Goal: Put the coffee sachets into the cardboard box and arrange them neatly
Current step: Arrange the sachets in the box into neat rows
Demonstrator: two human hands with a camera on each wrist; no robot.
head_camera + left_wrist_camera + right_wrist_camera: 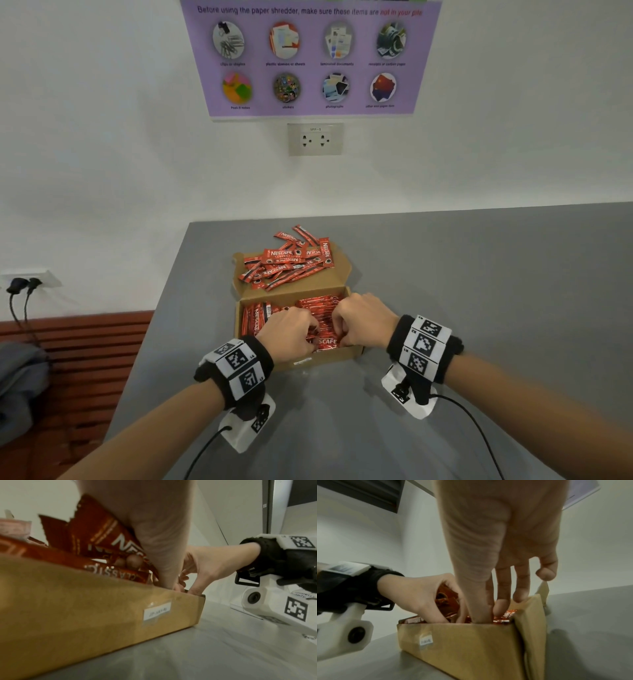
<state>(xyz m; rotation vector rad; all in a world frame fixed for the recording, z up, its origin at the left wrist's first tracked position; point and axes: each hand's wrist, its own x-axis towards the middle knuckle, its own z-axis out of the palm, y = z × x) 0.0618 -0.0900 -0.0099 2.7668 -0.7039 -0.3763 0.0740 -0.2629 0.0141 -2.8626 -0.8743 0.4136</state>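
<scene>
An open cardboard box (329, 358) sits on the grey table, part filled with red coffee sachets (318, 305) standing in rows. More loose sachets (291, 263) lie heaped on the box's opened lid behind it. Both hands are inside the box. My left hand (308, 337) curls round a bundle of sachets (102, 534) in the middle of the box (85, 608). My right hand (342, 329) reaches down at the front right corner of the box (471, 649). Its thumb and index finger (500, 607) pinch sachets there, and the middle finger touches the right wall. The fingertips are hidden among the sachets.
The table's left edge (161, 308) drops to a wooden slatted bench (85, 359) with grey cloth (20, 383) on it. A wall socket (315, 138) and a purple poster (308, 58) hang behind. Bare grey tabletop (479, 274) lies to the right of the box.
</scene>
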